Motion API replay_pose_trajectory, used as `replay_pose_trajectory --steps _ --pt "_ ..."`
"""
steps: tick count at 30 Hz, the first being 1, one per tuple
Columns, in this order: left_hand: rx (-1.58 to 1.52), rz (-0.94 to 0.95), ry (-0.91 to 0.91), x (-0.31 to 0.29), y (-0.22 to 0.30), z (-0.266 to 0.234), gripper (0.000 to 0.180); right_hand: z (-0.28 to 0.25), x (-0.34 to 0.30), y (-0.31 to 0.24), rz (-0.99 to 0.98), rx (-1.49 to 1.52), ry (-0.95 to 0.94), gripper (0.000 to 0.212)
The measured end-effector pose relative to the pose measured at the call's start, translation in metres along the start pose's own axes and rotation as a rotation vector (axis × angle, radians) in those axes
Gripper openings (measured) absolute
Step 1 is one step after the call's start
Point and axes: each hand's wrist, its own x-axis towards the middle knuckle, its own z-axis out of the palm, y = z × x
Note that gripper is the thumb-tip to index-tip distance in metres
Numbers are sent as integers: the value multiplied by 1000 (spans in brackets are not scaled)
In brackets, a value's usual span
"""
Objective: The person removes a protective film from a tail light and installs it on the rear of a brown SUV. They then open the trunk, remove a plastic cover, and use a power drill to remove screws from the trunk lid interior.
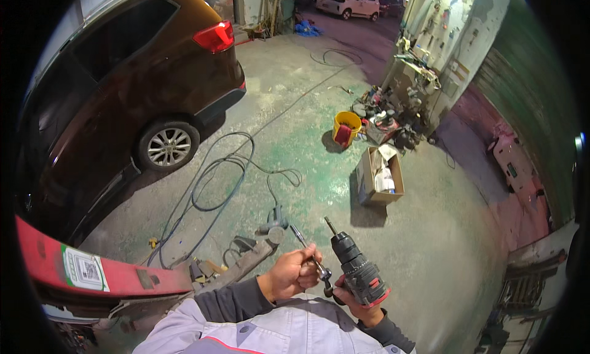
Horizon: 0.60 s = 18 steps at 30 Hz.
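My left hand [290, 274] is closed around the handle of a ratchet wrench [325, 272]. The wrench's shiny handle end sticks out above the fingers, and its head with a dark socket points down toward my right hand. In my right hand [364, 311] is a black cordless drill [359, 269] with red trim, its chuck and slim bit pointing up and to the left. The drill hides most of those fingers. Both tools are held close together in front of my grey work jacket, the socket end near or touching my right thumb; I cannot tell which.
A brown car [123, 77] stands at the left, with a red panel [46, 255] below it. A hose [196, 191] lies coiled on the floor, and a corded power tool [275, 222] is near my left hand. Ahead are a cardboard box [367, 185], a yellow bucket [338, 134] and piled parts.
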Motion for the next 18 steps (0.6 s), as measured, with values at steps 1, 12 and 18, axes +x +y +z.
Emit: replay_pose_trajectory --steps 1,12,18 --pt "-12 -9 -34 17 23 10 38 -1 31 -8 -29 46 70 23" --pt "24 97 -110 211 249 45 28 -59 372 -8 -416 -231 -88 32" --pt "158 243 -4 340 387 88 33 -109 583 6 -244 129 -223 40"
